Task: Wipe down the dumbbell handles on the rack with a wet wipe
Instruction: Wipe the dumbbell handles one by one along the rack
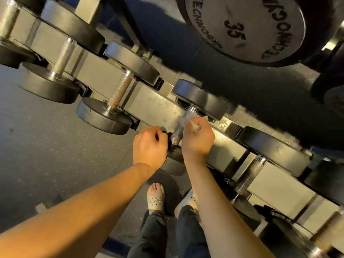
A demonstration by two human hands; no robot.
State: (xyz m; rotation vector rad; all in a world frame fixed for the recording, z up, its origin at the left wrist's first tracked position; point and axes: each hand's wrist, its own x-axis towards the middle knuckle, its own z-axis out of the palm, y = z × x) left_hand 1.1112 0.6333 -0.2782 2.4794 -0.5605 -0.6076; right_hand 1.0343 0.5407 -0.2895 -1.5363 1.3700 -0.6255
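Nearest me, grey sandals [156, 199] stood on the dark floor. My left hand [149, 146] lay with fingers curled at the dumbbell's near head [175, 162]; I could not tell whether it gripped. My right hand [198, 139] pinched the white wet wipe [197, 127] against the dumbbell handle [178, 131], which lay across the rack [154, 107]. Beyond sat a large weight marked 35 [245, 28].
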